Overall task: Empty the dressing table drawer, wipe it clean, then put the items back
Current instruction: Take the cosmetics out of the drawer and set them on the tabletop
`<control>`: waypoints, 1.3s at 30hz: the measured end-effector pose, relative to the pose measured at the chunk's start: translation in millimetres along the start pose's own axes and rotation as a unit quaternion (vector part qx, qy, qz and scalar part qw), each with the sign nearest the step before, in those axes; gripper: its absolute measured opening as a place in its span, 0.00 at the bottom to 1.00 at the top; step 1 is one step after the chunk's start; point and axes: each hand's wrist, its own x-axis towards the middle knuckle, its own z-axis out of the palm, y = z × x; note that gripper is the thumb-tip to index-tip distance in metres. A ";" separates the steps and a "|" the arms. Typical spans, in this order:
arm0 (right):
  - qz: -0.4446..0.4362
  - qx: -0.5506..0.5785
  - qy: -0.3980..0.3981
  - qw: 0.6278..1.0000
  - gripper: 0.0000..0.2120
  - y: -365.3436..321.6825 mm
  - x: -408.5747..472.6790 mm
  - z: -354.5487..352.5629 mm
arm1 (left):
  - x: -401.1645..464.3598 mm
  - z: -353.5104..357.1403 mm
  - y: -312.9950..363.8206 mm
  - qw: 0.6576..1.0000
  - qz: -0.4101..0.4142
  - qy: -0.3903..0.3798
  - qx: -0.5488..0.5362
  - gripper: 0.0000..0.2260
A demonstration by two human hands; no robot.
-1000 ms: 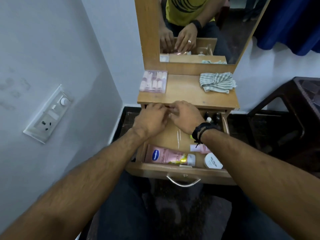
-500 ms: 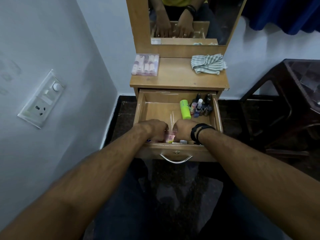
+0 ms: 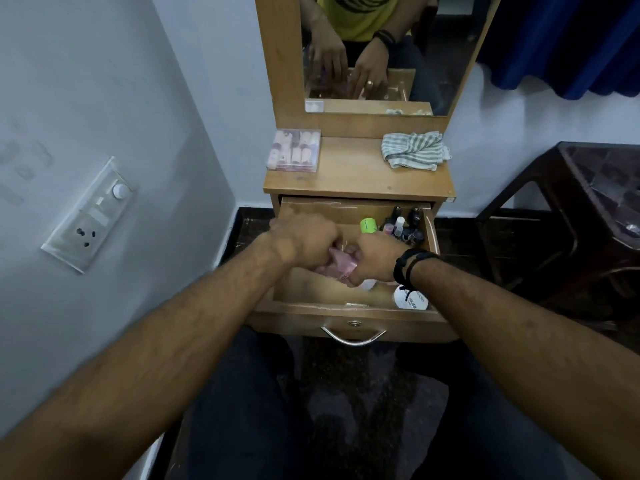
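Note:
The wooden drawer of the dressing table stands pulled open. Both my hands are above its middle, holding a pink tube lifted off the drawer floor. My left hand grips the tube's left end, blurred by motion. My right hand, with a black band on the wrist, curls round the tube's right end. A white round jar lies at the front right of the drawer. A green tube and several small dark bottles stand at the back right.
On the table top lie a clear box of small items at the left and a striped cloth at the right. A mirror rises behind. A dark wooden chair stands to the right, a wall socket plate to the left.
My hands moved from the drawer's back edge to its front, took hold of the pink tube and have now raised it above the drawer's middle.

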 end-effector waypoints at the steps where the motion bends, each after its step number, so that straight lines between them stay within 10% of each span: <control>1: -0.005 0.006 0.020 1.000 0.13 -1.2 1.8 -10.7 | -3.3 -15.2 -6.7 0.999 0.002 0.047 0.018 0.16; 6: -0.022 0.144 0.138 0.980 0.13 -7.4 13.0 -53.4 | -23.4 -64.6 -51.3 0.915 -0.015 0.358 -0.186 0.26; 11: -0.016 0.324 0.259 0.910 0.08 -38.4 49.2 -69.5 | -10.3 -55.6 -98.0 0.838 -0.099 0.421 -0.333 0.25; 22: 0.068 0.091 0.067 0.991 0.19 -39.5 87.3 14.7 | 8.8 107.8 -70.8 0.883 -0.178 0.248 -0.356 0.20; 31: 0.028 0.060 0.062 0.996 0.12 -33.2 81.0 11.9 | 8.6 69.2 -66.6 0.983 -0.102 0.135 -0.069 0.22; 39: 0.013 0.103 0.047 0.994 0.09 -19.1 75.8 11.1 | 12.6 65.1 -69.6 0.992 -0.108 -0.044 -0.057 0.28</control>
